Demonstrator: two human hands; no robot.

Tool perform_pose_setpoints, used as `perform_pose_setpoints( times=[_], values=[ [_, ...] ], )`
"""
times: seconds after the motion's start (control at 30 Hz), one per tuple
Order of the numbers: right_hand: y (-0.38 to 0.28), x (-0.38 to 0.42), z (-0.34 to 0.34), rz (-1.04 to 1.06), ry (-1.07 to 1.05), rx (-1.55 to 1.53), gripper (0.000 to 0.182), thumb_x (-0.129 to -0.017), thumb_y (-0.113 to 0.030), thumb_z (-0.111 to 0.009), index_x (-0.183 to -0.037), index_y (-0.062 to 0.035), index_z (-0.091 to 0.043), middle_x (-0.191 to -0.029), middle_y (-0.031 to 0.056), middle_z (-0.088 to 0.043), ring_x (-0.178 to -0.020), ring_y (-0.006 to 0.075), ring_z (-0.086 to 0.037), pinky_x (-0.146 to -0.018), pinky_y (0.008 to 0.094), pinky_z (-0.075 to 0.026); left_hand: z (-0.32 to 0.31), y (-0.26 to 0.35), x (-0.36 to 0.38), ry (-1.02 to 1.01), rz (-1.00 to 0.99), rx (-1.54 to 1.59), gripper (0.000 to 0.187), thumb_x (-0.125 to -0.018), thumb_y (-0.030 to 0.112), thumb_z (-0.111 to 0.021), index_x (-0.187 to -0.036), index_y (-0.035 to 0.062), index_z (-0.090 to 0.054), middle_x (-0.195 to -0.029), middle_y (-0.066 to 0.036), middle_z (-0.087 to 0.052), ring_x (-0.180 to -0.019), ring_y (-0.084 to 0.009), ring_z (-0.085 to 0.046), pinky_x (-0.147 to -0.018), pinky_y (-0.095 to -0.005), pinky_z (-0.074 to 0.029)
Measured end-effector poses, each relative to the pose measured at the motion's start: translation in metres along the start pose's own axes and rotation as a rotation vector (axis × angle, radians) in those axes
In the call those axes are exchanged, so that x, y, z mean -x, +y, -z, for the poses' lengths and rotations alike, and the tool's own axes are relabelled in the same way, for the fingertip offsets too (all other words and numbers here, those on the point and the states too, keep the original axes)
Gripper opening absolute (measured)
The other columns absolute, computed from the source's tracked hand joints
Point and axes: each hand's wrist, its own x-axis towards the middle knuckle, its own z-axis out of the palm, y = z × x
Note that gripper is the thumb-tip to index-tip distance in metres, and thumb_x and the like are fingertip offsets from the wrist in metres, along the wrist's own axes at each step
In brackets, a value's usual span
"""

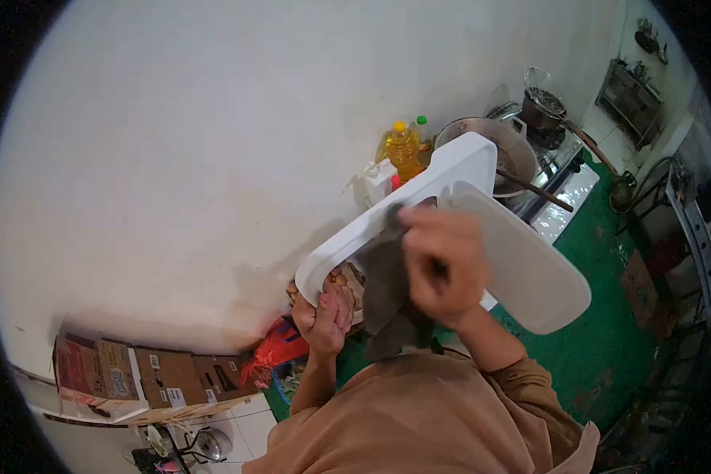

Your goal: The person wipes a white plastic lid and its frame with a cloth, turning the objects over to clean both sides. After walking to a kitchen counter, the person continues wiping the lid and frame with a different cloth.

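Observation:
A white plastic frame (355, 229) with a pale, rounded panel (529, 268) on its right side is held up in front of the body. My left hand (324, 320) is closed round the lower left corner of the frame. Near the frame's middle, my right hand (446, 265) is blurred by motion, with curled fingers pressed on a dark grey cloth (387, 288). The cloth hangs down from the frame's edge between both hands.
Behind the frame stand an oil bottle (403, 150) with a yellow cap and a large pot (513, 146) with a wooden handle across it. Cardboard boxes (166, 375) lie at lower left, beside a red plastic bag (272, 351). Green flooring (600, 324) is at right.

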Motion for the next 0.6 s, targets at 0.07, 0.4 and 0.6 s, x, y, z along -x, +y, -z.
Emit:
perform_pose_setpoints(
  times=[0.07,0.4,0.6],
  values=[
    [0.013,-0.010,0.003,-0.050,0.058,0.197,0.026,-0.072,0.011,-0.061,-0.094,-0.0020,-0.057,-0.095,0.0146,-0.064,-0.086,0.0302,-0.061,-0.075,0.0382,-0.046,0.006,-0.008,0.006,-0.013,-0.056,-0.031,0.034,-0.094,0.026,-0.051,-0.100,-0.0079,-0.048,-0.050,0.001,-0.039,-0.036,-0.0078,-0.034,-0.035,-0.0221,-0.029],
    [-0.015,0.003,-0.021,-0.167,-0.151,0.025,0.024,-0.071,0.010,-0.060,-0.092,-0.0016,-0.060,-0.093,0.0110,-0.064,-0.080,0.0290,-0.059,-0.072,0.0361,-0.047,0.010,-0.019,0.009,0.044,-0.052,-0.418,0.027,-0.091,0.027,-0.054,-0.084,0.0008,-0.058,-0.063,-0.005,-0.056,-0.050,-0.0117,-0.050,-0.046,-0.0245,-0.037],
    [-0.038,0.029,-0.036,-0.025,-0.320,-0.415,0.025,-0.068,0.007,-0.063,-0.091,-0.0013,-0.061,-0.097,0.0117,-0.066,-0.079,0.0276,-0.059,-0.071,0.0349,-0.048,0.021,-0.046,0.001,0.140,-0.439,-0.880,0.023,-0.088,0.024,-0.057,-0.088,0.0012,-0.058,-0.080,-0.009,-0.062,-0.072,-0.0200,-0.058,-0.065,-0.0311,-0.044]
  ],
)
